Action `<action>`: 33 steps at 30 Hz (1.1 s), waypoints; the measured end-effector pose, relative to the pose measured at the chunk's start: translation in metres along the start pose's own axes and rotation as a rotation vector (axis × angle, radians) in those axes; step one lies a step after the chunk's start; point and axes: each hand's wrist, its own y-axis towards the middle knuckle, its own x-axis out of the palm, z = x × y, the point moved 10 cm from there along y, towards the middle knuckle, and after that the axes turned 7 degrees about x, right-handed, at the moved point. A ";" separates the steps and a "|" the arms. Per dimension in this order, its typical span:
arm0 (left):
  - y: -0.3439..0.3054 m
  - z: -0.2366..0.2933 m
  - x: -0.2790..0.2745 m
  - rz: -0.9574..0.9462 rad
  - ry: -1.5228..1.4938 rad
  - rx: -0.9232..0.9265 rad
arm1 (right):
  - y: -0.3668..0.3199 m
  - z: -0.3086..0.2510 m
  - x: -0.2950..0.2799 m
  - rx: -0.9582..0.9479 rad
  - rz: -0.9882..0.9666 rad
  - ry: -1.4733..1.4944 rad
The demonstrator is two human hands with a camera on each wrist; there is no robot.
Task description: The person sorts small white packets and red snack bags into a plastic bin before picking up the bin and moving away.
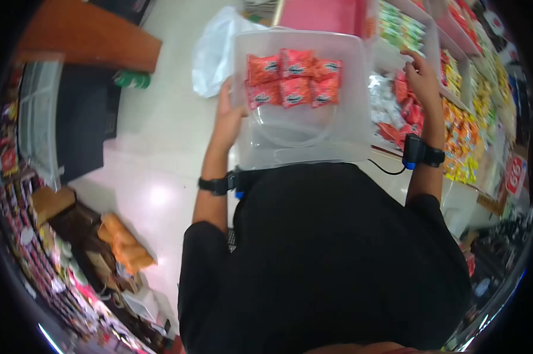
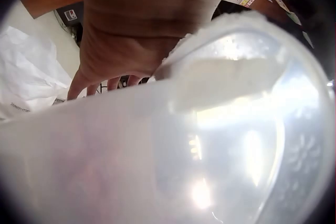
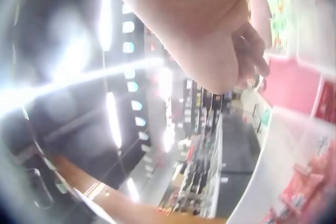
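A translucent plastic bin is held up in front of the body. Several small red snack packets lie in it in two rows. My left hand grips the bin's left wall, thumb inside and fingers outside; in the left wrist view the fingers pass behind the cloudy wall. Off the bin's right side, my right hand is raised over the display compartments, its fingers loosely bent with nothing visible in them. The right wrist view shows the same loosely bent fingers.
Display compartments on the right hold white and red packets, green packets and orange packets. Beyond the bin is a pink compartment. A white plastic bag lies left of it. A brown counter stands further left.
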 end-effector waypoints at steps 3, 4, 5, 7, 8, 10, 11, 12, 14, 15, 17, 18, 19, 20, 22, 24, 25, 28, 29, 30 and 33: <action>-0.001 0.010 0.010 -0.029 -0.006 0.004 | -0.028 0.072 -0.051 -0.237 0.273 -0.459; -0.001 0.011 0.010 -0.009 0.000 -0.037 | -0.033 0.109 -0.055 -0.147 0.217 -0.573; 0.001 0.010 0.010 -0.022 -0.002 -0.037 | -0.039 0.136 -0.053 -0.056 0.155 -0.681; 0.001 0.011 0.011 -0.042 0.048 0.007 | -0.062 0.156 -0.046 0.057 0.075 -0.597; 0.000 0.016 0.015 -0.020 0.029 -0.028 | -0.069 0.172 -0.038 0.158 -0.010 -0.509; -0.001 0.016 0.016 -0.024 0.022 -0.022 | -0.081 0.200 -0.029 0.175 0.075 -0.460; 0.000 0.016 0.015 -0.017 0.016 -0.012 | -0.087 0.212 -0.027 0.180 0.156 -0.411; 0.000 0.016 0.015 -0.018 0.013 -0.016 | -0.087 0.211 -0.026 0.151 0.212 -0.289; 0.000 0.015 0.016 -0.026 0.011 -0.010 | -0.090 0.205 -0.025 0.217 0.205 -0.327; 0.001 0.016 0.016 -0.026 0.010 -0.002 | -0.092 0.202 -0.022 0.275 0.194 -0.363; 0.000 0.016 0.015 -0.035 0.014 -0.003 | -0.092 0.195 -0.022 0.229 0.253 -0.438; 0.001 0.015 0.016 -0.035 0.015 -0.002 | -0.090 0.202 -0.019 0.317 0.215 -0.505; 0.001 0.014 0.017 -0.036 0.014 -0.002 | -0.090 0.210 -0.016 0.405 0.174 -0.572; 0.000 0.014 0.016 -0.033 0.005 0.007 | -0.089 0.209 -0.018 0.430 0.232 -0.559; -0.001 0.015 0.015 -0.034 0.000 0.015 | -0.087 0.195 -0.017 0.504 0.224 -0.616; -0.002 0.016 0.015 -0.017 -0.017 0.010 | -0.082 0.206 -0.021 0.578 0.223 -0.678; -0.002 0.016 0.015 -0.020 -0.024 0.012 | -0.073 0.220 -0.018 0.528 0.211 -0.693; 0.001 0.012 0.014 -0.021 0.003 0.006 | -0.063 0.223 -0.040 0.383 0.296 -0.591; 0.001 0.011 0.015 -0.021 -0.003 0.000 | -0.065 0.214 -0.046 0.300 0.373 -0.454; 0.000 0.011 0.012 -0.021 -0.001 -0.007 | -0.073 0.180 -0.044 0.369 0.278 -0.207; 0.000 0.009 0.011 -0.014 -0.028 0.014 | -0.074 0.118 -0.029 0.205 0.290 0.586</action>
